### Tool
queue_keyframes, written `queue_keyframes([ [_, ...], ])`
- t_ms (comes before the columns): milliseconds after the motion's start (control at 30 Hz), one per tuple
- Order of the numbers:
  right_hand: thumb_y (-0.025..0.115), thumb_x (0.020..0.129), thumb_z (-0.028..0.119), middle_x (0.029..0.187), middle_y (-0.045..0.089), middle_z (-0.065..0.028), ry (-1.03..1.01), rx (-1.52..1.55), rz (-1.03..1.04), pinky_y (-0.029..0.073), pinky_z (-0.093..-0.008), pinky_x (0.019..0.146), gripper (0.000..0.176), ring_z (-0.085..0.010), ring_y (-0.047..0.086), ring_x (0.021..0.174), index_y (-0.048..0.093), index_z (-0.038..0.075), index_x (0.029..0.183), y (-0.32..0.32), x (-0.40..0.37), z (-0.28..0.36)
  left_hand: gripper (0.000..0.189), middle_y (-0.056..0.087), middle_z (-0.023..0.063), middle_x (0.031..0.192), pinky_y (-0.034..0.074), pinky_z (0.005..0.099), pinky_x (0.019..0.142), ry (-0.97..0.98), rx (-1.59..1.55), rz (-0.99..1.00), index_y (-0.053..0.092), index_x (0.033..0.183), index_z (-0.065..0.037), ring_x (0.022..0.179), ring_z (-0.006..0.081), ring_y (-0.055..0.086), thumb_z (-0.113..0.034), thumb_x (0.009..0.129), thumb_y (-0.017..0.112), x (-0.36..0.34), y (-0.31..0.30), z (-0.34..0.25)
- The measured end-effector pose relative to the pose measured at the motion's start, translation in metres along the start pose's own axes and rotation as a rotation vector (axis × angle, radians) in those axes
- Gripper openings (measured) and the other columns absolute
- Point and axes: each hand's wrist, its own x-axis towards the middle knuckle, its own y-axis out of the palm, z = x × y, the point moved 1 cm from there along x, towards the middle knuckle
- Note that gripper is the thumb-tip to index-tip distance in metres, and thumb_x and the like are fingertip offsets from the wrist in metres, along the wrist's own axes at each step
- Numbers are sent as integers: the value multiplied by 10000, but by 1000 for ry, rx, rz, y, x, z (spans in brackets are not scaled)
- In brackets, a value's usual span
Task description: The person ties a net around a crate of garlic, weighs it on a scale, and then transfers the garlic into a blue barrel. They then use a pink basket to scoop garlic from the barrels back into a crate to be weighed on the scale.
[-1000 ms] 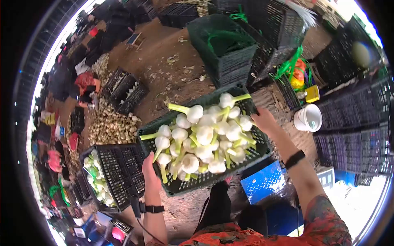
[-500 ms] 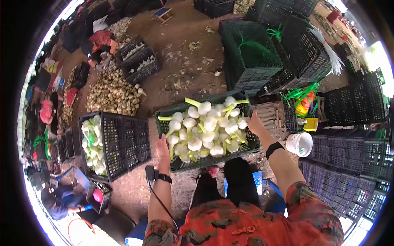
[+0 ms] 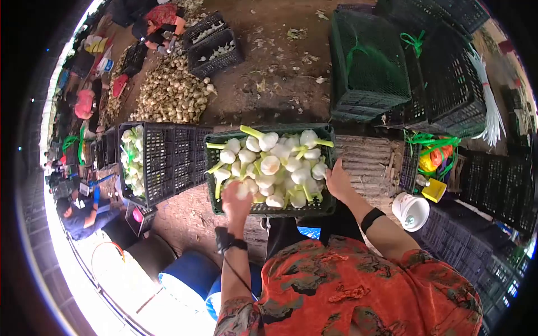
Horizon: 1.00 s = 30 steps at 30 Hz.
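A dark plastic crate (image 3: 330, 210) heaped with white garlic bulbs (image 3: 270, 164) with short green stems is in front of me, at the middle of the view. My left hand (image 3: 236, 200) is over the crate's near left part, among the bulbs; its fingertips are blurred, and what they touch is hard to make out. At the crate's right side is my right hand (image 3: 338, 180), with its fingers against or just beside the rim.
Left stands a crate stack (image 3: 171, 159) with garlic on top. Beyond lie a garlic pile (image 3: 171, 92) and a crouching person (image 3: 159, 22). Green-netted crates (image 3: 370, 61), a white bucket (image 3: 411, 211) and a slatted surface (image 3: 364, 162) are on the right. Another person (image 3: 84, 215) sits at lower left.
My left hand has left the crate's left side and moved in over the bulbs. The crate now sits level rather than tilted. The view has shifted, with surroundings displaced.
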Motion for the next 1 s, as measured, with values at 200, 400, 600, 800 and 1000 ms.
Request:
queue_keyframes([
  [200, 482, 915, 215, 868, 612, -316, -6, 9, 37, 491, -539, 701, 503, -468, 610, 810, 269, -95, 1248, -3, 1, 0, 617, 394, 226, 1142, 433, 472, 842, -191, -112, -306, 420, 1189, -69, 946, 379, 473, -110, 670, 751, -39, -29, 29],
  [400, 478, 915, 228, 863, 614, -319, 2, 43, -3, 487, -533, 720, 492, -461, 613, 820, 255, -62, 1244, 6, 0, -4, 665, 263, 288, 1378, 213, 636, 1007, -19, 431, 212, 332, 1355, -26, 1289, 437, 245, -416, 853, 528, -27, 50, 50],
  [600, 487, 916, 254, 988, 594, -343, 113, -14, -51, 463, -534, 775, 575, -479, 585, 928, 224, -88, 1296, 12, 7, 1, 657, 206, 213, 1460, 218, 604, 1031, 190, 62, -104, 380, 1353, -43, 1299, 429, 249, -288, 793, 621, -24, 1, 41],
  [800, 496, 898, 345, 1088, 579, -334, 257, -218, -3, 455, -517, 848, 736, -466, 572, 998, 170, -120, 1366, 3, -26, 19, 630, 495, 180, 1219, 306, 515, 999, 558, -230, 11, 447, 1311, -85, 1160, 370, 430, -187, 730, 667, 33, 0, -38],
  [1000, 468, 903, 286, 1113, 565, -330, 203, -222, -55, 439, -527, 879, 505, -477, 556, 1021, 357, -82, 1231, 17, -43, 2, 379, 552, 178, 1088, 436, 464, 852, 663, -215, 216, 574, 1093, -74, 1023, 360, 518, -159, 731, 641, 36, 13, -63],
])
